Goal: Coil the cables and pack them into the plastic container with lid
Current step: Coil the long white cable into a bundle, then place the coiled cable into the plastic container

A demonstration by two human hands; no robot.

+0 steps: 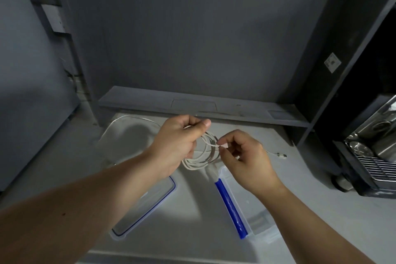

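Observation:
A white cable hangs in several loops above the white table. My left hand pinches the top of the coil between thumb and fingers. My right hand grips the cable's loose strand at the coil's right side. The cable's USB plug end lies on the table behind my right hand. A clear plastic container with a blue clip sits under my right forearm. Its clear lid with a blue seal line lies flat under my left forearm.
A second clear container sits at the back left of the table. A low grey shelf runs along the wall behind. A black cabinet with metal kitchenware stands to the right. The table's front edge is near the frame bottom.

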